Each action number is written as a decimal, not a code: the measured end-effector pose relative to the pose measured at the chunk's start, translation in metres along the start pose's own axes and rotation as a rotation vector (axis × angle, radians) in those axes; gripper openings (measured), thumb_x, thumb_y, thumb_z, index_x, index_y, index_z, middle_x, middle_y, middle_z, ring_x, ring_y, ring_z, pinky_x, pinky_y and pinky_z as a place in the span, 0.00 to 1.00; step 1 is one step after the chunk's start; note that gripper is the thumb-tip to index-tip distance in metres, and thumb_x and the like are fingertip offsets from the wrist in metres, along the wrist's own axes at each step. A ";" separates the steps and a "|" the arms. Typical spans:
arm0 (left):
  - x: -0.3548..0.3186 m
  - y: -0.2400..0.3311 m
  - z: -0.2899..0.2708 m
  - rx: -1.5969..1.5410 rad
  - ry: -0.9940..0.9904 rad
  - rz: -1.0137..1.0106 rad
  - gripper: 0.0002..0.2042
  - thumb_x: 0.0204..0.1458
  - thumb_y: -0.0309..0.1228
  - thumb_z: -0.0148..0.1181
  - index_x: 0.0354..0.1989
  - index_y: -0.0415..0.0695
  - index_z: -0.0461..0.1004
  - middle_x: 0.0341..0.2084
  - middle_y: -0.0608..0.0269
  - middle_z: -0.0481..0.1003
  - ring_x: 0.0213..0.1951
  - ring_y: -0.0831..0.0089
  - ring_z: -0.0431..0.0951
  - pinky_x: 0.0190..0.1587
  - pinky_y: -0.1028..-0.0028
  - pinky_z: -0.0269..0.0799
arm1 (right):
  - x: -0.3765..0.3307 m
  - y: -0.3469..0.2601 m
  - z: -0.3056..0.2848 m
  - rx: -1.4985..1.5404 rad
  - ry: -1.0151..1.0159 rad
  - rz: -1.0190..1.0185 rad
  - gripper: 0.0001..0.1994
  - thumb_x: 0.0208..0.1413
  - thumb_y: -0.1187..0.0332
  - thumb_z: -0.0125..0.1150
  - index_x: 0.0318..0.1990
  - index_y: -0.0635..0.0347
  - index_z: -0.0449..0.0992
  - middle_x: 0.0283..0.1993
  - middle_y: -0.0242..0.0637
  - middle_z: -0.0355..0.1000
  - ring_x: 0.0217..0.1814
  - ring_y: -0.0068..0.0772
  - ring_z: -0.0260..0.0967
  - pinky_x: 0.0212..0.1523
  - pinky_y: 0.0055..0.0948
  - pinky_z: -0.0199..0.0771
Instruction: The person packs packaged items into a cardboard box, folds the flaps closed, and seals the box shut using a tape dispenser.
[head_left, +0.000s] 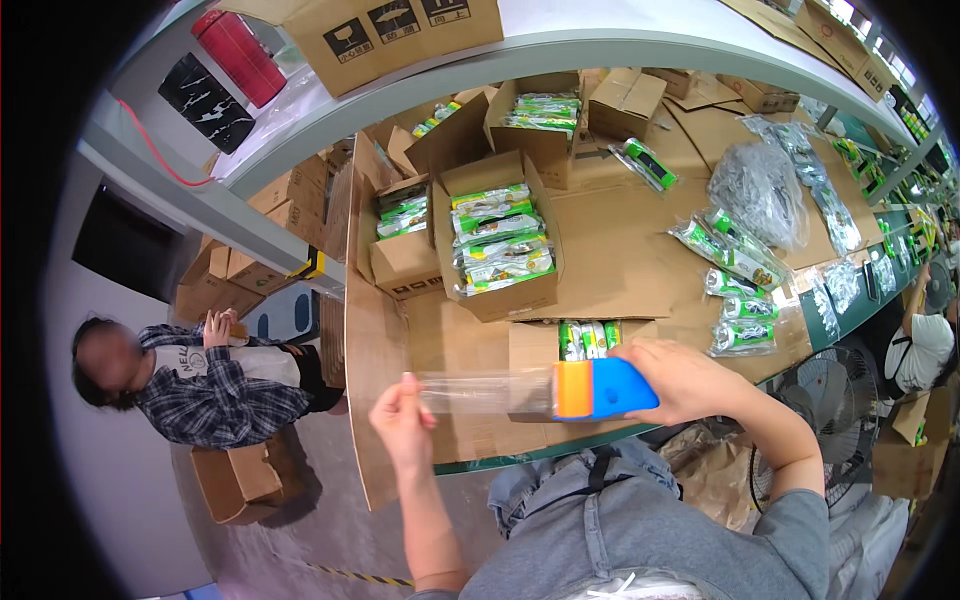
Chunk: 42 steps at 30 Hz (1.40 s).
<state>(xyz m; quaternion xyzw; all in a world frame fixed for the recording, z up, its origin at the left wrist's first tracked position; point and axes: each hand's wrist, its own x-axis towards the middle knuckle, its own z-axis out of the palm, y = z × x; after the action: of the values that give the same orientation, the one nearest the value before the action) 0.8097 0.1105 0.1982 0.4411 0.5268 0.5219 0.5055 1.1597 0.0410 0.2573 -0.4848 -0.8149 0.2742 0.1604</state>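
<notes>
Drawing out clear tape point(485, 393) seems to be the step in hand; a taut strip, aligned with the small open carton point(533, 345), appears called for next. The tape's free end is pinched between closed fingers of the left hand point(402, 415); the blue-and-orange dispenser point(618, 390), just over the carton, is gripped by curled fingers of the right hand point(682, 380).
</notes>
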 end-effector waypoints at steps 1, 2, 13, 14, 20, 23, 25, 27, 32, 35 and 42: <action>0.004 0.000 -0.011 0.014 0.016 -0.017 0.14 0.61 0.34 0.55 0.28 0.35 0.75 0.10 0.69 0.68 0.12 0.84 0.65 0.15 0.81 0.59 | -0.002 0.001 -0.003 0.000 0.000 -0.005 0.33 0.42 0.64 0.67 0.57 0.61 0.62 0.47 0.48 0.68 0.51 0.52 0.67 0.51 0.43 0.68; 0.002 0.005 -0.010 0.015 0.019 -0.017 0.14 0.61 0.34 0.55 0.28 0.35 0.75 0.10 0.69 0.68 0.12 0.84 0.65 0.15 0.81 0.59 | -0.004 0.003 -0.005 -0.036 0.006 0.003 0.33 0.41 0.65 0.67 0.57 0.61 0.61 0.46 0.48 0.67 0.50 0.52 0.67 0.51 0.43 0.68; 0.002 -0.005 -0.001 0.059 -0.059 -0.096 0.15 0.60 0.36 0.56 0.46 0.36 0.74 0.13 0.69 0.69 0.14 0.81 0.68 0.18 0.82 0.63 | -0.008 -0.012 -0.030 -0.027 0.128 -0.034 0.35 0.40 0.68 0.69 0.59 0.63 0.62 0.45 0.48 0.64 0.49 0.51 0.65 0.49 0.40 0.66; 0.005 -0.008 0.003 0.050 -0.068 -0.096 0.15 0.60 0.36 0.56 0.46 0.36 0.74 0.13 0.69 0.69 0.14 0.81 0.68 0.18 0.82 0.63 | -0.006 -0.017 -0.037 -0.029 0.151 -0.075 0.36 0.40 0.67 0.70 0.59 0.63 0.62 0.44 0.47 0.65 0.48 0.51 0.66 0.49 0.40 0.67; 0.019 -0.058 0.002 0.150 0.011 -0.065 0.19 0.62 0.40 0.50 0.53 0.38 0.71 0.18 0.68 0.71 0.16 0.81 0.70 0.22 0.81 0.66 | 0.043 -0.071 -0.069 -0.221 0.166 -0.183 0.34 0.40 0.62 0.70 0.56 0.65 0.65 0.39 0.45 0.68 0.44 0.50 0.68 0.44 0.40 0.70; 0.015 -0.099 0.000 -0.014 0.064 -0.251 0.18 0.64 0.40 0.49 0.50 0.37 0.71 0.28 0.65 0.71 0.22 0.81 0.72 0.27 0.79 0.68 | 0.070 -0.078 -0.073 -0.316 0.214 -0.254 0.32 0.40 0.61 0.69 0.54 0.66 0.68 0.37 0.46 0.69 0.43 0.50 0.70 0.42 0.41 0.71; -0.003 -0.126 -0.005 -0.129 0.286 0.002 0.17 0.62 0.41 0.51 0.46 0.37 0.71 0.30 0.64 0.70 0.30 0.77 0.74 0.33 0.77 0.69 | 0.093 -0.077 -0.077 -0.331 0.238 -0.309 0.30 0.40 0.61 0.69 0.52 0.66 0.69 0.36 0.47 0.70 0.41 0.50 0.71 0.40 0.42 0.72; -0.035 -0.143 -0.003 0.304 0.293 0.448 0.19 0.57 0.43 0.56 0.44 0.38 0.71 0.29 0.60 0.72 0.34 0.68 0.74 0.40 0.69 0.70 | 0.109 -0.075 -0.081 -0.331 0.133 -0.266 0.29 0.39 0.61 0.70 0.50 0.67 0.71 0.35 0.48 0.71 0.39 0.51 0.72 0.38 0.42 0.73; -0.076 -0.111 0.091 0.954 -0.513 0.947 0.35 0.43 0.56 0.64 0.59 0.53 0.66 0.62 0.53 0.59 0.63 0.53 0.57 0.61 0.39 0.45 | 0.129 -0.071 -0.072 -0.350 0.096 -0.196 0.28 0.40 0.60 0.69 0.49 0.65 0.71 0.35 0.48 0.71 0.38 0.51 0.73 0.38 0.42 0.74; -0.039 -0.157 0.114 1.076 -0.533 1.000 0.42 0.38 0.62 0.62 0.64 0.60 0.62 0.67 0.52 0.51 0.68 0.49 0.48 0.61 0.30 0.35 | 0.133 -0.066 -0.058 -0.319 0.148 -0.229 0.29 0.39 0.59 0.69 0.50 0.65 0.71 0.35 0.48 0.72 0.38 0.51 0.73 0.38 0.41 0.74; -0.008 -0.108 0.145 1.144 -0.932 0.874 0.46 0.34 0.63 0.63 0.66 0.61 0.59 0.68 0.51 0.50 0.69 0.49 0.48 0.63 0.36 0.39 | 0.107 -0.039 -0.053 -0.248 0.140 -0.117 0.34 0.38 0.58 0.70 0.56 0.63 0.70 0.37 0.48 0.72 0.40 0.50 0.73 0.40 0.41 0.75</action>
<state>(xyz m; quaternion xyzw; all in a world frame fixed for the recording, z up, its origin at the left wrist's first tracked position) 0.9616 0.1103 0.0990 0.9611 0.2302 0.0895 0.1236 1.1091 0.1351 0.3227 -0.4704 -0.8562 0.1274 0.1715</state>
